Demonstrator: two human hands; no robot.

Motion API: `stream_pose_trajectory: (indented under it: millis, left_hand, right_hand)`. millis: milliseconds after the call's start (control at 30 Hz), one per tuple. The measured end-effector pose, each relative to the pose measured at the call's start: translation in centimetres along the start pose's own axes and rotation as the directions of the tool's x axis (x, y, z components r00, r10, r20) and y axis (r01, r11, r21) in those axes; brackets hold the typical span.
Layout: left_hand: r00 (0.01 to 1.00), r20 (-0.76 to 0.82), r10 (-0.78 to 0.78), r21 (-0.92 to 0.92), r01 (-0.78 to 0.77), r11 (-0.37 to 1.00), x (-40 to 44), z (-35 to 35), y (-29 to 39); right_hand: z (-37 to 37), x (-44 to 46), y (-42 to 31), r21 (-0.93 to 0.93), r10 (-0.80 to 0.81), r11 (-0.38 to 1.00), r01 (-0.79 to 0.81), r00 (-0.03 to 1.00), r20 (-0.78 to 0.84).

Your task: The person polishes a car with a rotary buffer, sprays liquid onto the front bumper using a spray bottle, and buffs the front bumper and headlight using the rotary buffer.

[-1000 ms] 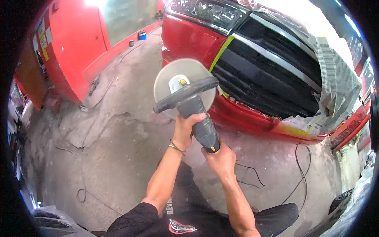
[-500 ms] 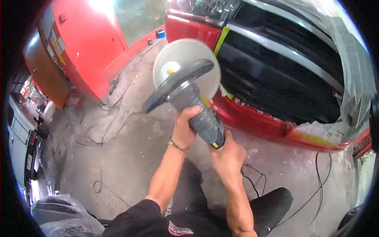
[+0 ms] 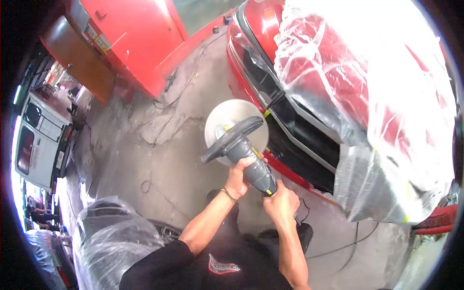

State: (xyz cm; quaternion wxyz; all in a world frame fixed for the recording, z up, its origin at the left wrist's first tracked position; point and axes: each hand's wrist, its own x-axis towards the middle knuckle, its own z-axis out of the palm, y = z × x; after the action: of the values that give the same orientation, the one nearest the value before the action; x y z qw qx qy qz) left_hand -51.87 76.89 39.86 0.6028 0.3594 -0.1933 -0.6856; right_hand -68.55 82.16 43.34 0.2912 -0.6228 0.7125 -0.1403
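A grey-and-black polisher (image 3: 253,166) is held in front of my body, its wide pale round pad (image 3: 227,107) tilted up and away from me. My left hand (image 3: 237,180) is wrapped round the middle of its body, below the curved black front handle (image 3: 231,139). At the rear end, my right hand (image 3: 281,200) grips the tool's tail. Just beyond the pad lies the side of a red car (image 3: 285,166), partly overlapped by the pad in view. I cannot tell whether the pad touches it.
Clear plastic sheeting (image 3: 328,72) covers the car's upper part. Cables (image 3: 355,241) run over the concrete floor to the right. A plastic-covered object (image 3: 116,232) stands by my left side. A white van (image 3: 41,140) and a red door (image 3: 133,38) are further left.
The view has tilted and shifted, so more of the sheeted car and the van show. The polisher appears lower and smaller in view, with both hands still holding it.
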Motion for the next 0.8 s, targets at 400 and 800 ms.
stream_pose_trajectory:
  millis: [400, 800]
  left_hand:
    - [0.984, -0.12, -0.128, 0.114, 0.142, 0.983, 1.8, 7.4, 9.4]
    - [0.975, -0.049, -0.215, 0.234, 0.22, 0.947, 17.7, -1.0, 24.7]
  right_hand:
    - [-8.4, 1.7, -7.9, 0.087, 0.15, 0.982, -0.169, 0.97, 0.189]
    - [-0.7, 14.5, -24.4, 0.176, 0.228, 0.951, -0.253, 0.962, 0.148]
